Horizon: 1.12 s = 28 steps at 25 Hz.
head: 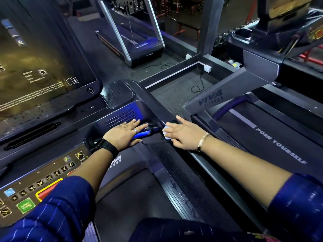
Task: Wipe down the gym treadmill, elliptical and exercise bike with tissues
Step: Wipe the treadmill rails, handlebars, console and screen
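The job looks like it is near the start. The person stands on one treadmill point(167, 165) and is wiping it. No elliptical and no exercise bike can be seen, so I think both are still to do. Two more treadmills are close by: one just to the right point(279, 137) with words on its belt, and one farther back point(138, 42). I cannot tell if those have been wiped.

On this treadmill, the big screen point(38, 63) has lots of little spots near its bottom edge. The side rail has tiny specks along the part closer to the person. So I think the rail is only partly done.

The tissue point(166, 134) is small and white. It sits on the side rail, just past the blue handle point(145, 132). The right hand point(185, 137) lies on top of it. Its fingers point(170, 131) are straight and close together and push the tissue down flat. One finger sticks out away from the rest. Most of the tissue is hidden, so I cannot tell which way it is longest.

The left hand point(125, 133) rests flat on the corner beside the screen and on the blue handle. Its fingers are straight and a little spread, holding nothing.

The side rail is long. It runs from far away by the screen, on the left, back toward the person, on the right. The right hand points up the rail, toward the screen.
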Each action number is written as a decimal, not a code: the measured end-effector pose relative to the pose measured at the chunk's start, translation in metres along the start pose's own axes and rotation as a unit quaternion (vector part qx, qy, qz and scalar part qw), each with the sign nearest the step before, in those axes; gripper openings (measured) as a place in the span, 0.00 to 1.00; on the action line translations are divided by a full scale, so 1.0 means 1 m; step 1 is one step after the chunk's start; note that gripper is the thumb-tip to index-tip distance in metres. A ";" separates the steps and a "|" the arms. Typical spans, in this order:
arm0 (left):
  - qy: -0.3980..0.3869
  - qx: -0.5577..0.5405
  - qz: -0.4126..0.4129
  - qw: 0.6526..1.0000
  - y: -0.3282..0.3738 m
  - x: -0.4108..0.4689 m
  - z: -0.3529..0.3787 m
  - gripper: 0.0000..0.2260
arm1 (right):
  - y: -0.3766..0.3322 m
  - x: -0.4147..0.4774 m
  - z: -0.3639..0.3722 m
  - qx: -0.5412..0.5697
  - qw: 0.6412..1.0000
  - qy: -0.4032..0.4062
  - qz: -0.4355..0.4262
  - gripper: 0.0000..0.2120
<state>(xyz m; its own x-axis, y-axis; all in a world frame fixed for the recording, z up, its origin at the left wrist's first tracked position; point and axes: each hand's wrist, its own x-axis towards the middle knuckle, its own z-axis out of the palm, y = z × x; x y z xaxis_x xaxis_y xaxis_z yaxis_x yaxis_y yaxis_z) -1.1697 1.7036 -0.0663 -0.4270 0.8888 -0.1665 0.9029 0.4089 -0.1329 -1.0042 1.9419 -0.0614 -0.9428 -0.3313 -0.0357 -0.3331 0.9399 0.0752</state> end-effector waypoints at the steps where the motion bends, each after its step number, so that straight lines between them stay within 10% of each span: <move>1: 0.001 0.002 -0.002 1.000 0.002 -0.001 -0.001 0.31 | -0.006 0.011 0.000 -0.061 0.997 -0.039 0.011 0.20; 8: 0.000 0.020 -0.029 0.999 0.007 -0.004 -0.003 0.30 | -0.030 0.003 -0.003 -0.121 0.985 -0.119 -0.006 0.20; 17: 0.018 -0.004 -0.046 0.999 0.043 -0.015 -0.001 0.28 | -0.016 -0.096 -0.008 0.346 0.935 -0.078 0.011 0.15; 28: 0.048 -0.077 0.075 0.993 0.177 -0.023 -0.020 0.24 | -0.081 -0.182 0.007 0.168 0.967 -0.079 0.173 0.40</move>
<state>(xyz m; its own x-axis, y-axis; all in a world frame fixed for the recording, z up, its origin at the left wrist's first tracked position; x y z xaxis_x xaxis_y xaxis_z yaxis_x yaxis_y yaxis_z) -0.9987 1.7593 -0.0667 -0.2869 0.9547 -0.0793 0.9561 0.2905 0.0383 -0.8056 1.9271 -0.0675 -0.9754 -0.0003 -0.2205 0.0486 0.9751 -0.2163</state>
